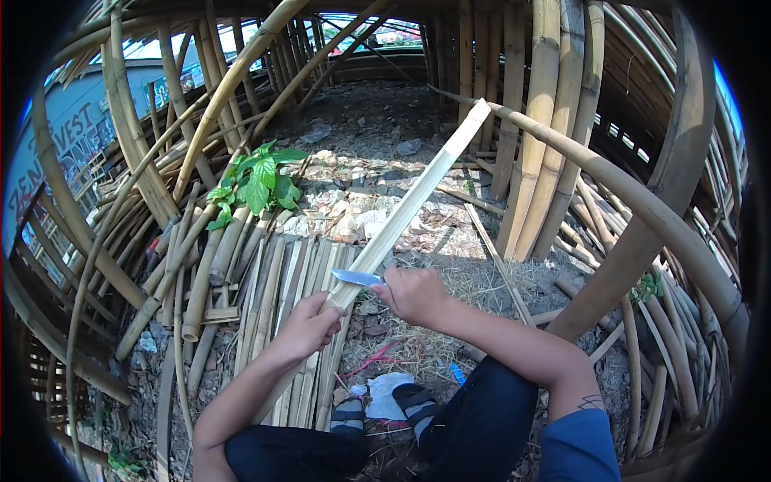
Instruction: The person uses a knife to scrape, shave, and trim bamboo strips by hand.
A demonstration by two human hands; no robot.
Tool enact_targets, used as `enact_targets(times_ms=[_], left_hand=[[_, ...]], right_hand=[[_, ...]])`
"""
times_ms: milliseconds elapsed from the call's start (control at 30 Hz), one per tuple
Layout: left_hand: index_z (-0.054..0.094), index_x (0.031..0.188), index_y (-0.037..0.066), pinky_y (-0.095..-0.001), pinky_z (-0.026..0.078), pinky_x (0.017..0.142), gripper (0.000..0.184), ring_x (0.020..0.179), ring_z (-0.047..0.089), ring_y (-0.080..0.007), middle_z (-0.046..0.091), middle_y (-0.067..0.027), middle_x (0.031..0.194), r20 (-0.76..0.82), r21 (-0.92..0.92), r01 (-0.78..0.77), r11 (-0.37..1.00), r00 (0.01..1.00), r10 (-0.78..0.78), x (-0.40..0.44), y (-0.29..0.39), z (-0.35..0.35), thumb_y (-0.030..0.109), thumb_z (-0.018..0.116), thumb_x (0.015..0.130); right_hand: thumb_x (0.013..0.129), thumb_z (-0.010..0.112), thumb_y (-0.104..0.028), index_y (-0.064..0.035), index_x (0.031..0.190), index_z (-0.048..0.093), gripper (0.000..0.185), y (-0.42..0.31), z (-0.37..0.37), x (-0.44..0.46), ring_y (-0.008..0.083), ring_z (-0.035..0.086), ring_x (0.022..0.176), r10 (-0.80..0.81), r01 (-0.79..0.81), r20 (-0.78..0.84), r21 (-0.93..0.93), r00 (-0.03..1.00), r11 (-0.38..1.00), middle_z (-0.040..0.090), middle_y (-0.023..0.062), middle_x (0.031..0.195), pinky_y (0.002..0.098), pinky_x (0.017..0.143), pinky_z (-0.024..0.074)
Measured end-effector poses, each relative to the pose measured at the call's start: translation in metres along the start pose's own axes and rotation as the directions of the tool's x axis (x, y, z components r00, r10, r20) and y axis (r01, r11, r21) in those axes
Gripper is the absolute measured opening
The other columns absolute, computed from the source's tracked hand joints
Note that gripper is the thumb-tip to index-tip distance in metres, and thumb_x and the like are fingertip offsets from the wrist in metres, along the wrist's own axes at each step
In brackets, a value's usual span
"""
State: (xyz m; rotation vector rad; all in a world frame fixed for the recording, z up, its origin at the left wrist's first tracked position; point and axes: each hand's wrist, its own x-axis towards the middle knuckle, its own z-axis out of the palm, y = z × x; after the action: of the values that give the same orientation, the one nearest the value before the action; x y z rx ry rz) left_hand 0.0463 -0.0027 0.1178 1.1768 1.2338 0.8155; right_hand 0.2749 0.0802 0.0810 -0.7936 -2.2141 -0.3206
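Observation:
My left hand (308, 328) is closed around the lower part of a long split bamboo strip (409, 207), which slants up and away to the right. In my right hand (414, 295) is a knife (357, 278), its handle hidden by my fingers. The blade lies across the strip just above my left hand and seems to touch it. Beneath my left forearm, a row of split bamboo slats (293, 277) lies on the ground. The strip's lower end is partly hidden by my left hand and arm.
Bamboo poles (534, 136) stand upright on the right, and a curved pole (626, 181) arches across there. More poles lean at the left around a leafy green plant (259, 183). Wood shavings (474, 289) and rubble cover the ground. My sandalled feet (416, 406) are below.

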Motion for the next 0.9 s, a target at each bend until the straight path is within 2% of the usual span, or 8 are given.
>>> enact_targets(times_ms=[167, 233, 367, 433, 567, 633, 733, 900], left_hand=[[0.054, 0.097, 0.006, -0.0214, 0.032, 0.043, 0.012, 0.049, 0.041, -0.0043, 0.048, 0.0029, 0.067, 0.002, 0.028, -0.032, 0.999, 0.999, 0.032, -0.001, -0.001, -0.005, 0.018, 0.054, 0.097], [0.055, 0.098, 0.005, -0.0216, 0.032, 0.043, 0.013, 0.050, 0.041, -0.0043, 0.048, 0.0028, 0.068, -0.017, 0.045, -0.041, 0.998, 0.999, 0.042, -0.002, -0.001, -0.005, 0.018, 0.054, 0.097], [0.054, 0.098, 0.005, -0.0220, 0.032, 0.043, 0.013, 0.050, 0.041, -0.0043, 0.048, 0.0027, 0.067, 0.010, 0.068, -0.008, 0.998, 1.000, 0.007, -0.006, -0.001, -0.001, 0.018, 0.054, 0.097], [0.052, 0.099, 0.007, -0.0221, 0.022, 0.041, 0.009, 0.046, 0.030, -0.0027, 0.037, 0.0059, 0.062, 0.015, 0.069, -0.039, 0.997, 0.999, 0.038, -0.006, -0.001, 0.003, 0.016, 0.050, 0.100], [0.052, 0.099, 0.007, -0.0220, 0.022, 0.041, 0.009, 0.046, 0.030, -0.0026, 0.037, 0.0064, 0.062, 0.013, 0.062, -0.030, 0.998, 0.999, 0.029, -0.001, 0.001, 0.002, 0.017, 0.051, 0.099], [0.053, 0.095, 0.006, -0.0221, 0.028, 0.042, 0.010, 0.048, 0.036, -0.0037, 0.044, 0.0043, 0.065, 0.012, 0.007, 0.012, 1.000, 1.000, -0.012, 0.001, 0.001, 0.000, 0.015, 0.053, 0.096], [0.052, 0.096, 0.006, -0.0224, 0.024, 0.041, 0.009, 0.047, 0.032, -0.0028, 0.040, 0.0054, 0.063, 0.029, -0.007, 0.005, 1.000, 1.000, -0.004, -0.002, 0.004, 0.000, 0.015, 0.052, 0.097], [0.052, 0.097, 0.007, -0.0227, 0.022, 0.040, 0.007, 0.046, 0.030, -0.0023, 0.038, 0.0063, 0.062, 0.050, 0.002, 0.021, 1.000, 0.999, -0.021, -0.012, 0.000, -0.007, 0.014, 0.051, 0.097]], right_hand=[[0.099, 0.054, -0.038, -0.0061, 0.076, 0.052, 0.039, 0.018, 0.002, 0.006, 0.0291, 0.062, 0.047, -0.015, 0.014, -0.067, -0.026, 0.998, 1.000, 0.060, 0.0127, 0.057, 0.0403, 0.040, 0.0479], [0.101, 0.051, -0.038, -0.0061, 0.077, 0.053, 0.040, 0.040, 0.002, 0.005, 0.0295, 0.062, 0.046, 0.200, -0.204, -0.046, -0.106, 0.979, 0.973, 0.059, 0.0122, 0.055, 0.0413, 0.040, 0.0474], [0.102, 0.047, -0.039, -0.0064, 0.078, 0.053, 0.042, 0.069, -0.002, -0.005, 0.0302, 0.061, 0.045, 0.191, -0.206, -0.090, -0.194, 0.977, 0.959, 0.058, 0.0120, 0.053, 0.0424, 0.039, 0.0466], [0.103, 0.044, -0.040, -0.0065, 0.076, 0.054, 0.044, 0.079, -0.007, -0.004, 0.0313, 0.061, 0.045, 0.226, -0.242, -0.096, -0.217, 0.969, 0.946, 0.058, 0.0121, 0.053, 0.0436, 0.040, 0.0463], [0.104, 0.042, -0.039, -0.0064, 0.075, 0.054, 0.045, 0.085, -0.006, -0.003, 0.0323, 0.060, 0.045, 0.324, -0.336, -0.102, -0.133, 0.941, 0.933, 0.057, 0.0117, 0.052, 0.0437, 0.041, 0.0466], [0.103, 0.044, -0.040, -0.0066, 0.074, 0.053, 0.045, 0.061, 0.000, -0.007, 0.0307, 0.059, 0.043, 0.272, -0.285, -0.102, -0.157, 0.957, 0.946, 0.056, 0.0115, 0.052, 0.0422, 0.040, 0.0463], [0.102, 0.048, -0.039, -0.0067, 0.075, 0.052, 0.042, 0.054, -0.002, -0.004, 0.0281, 0.058, 0.041, -0.041, 0.025, -0.090, -0.171, 0.995, 0.985, 0.056, 0.0112, 0.052, 0.0409, 0.039, 0.0467], [0.101, 0.050, -0.038, -0.0071, 0.077, 0.052, 0.039, 0.092, -0.010, -0.002, 0.0277, 0.060, 0.044, 0.219, -0.231, -0.079, -0.200, 0.973, 0.952, 0.058, 0.0102, 0.055, 0.0412, 0.041, 0.0480]])
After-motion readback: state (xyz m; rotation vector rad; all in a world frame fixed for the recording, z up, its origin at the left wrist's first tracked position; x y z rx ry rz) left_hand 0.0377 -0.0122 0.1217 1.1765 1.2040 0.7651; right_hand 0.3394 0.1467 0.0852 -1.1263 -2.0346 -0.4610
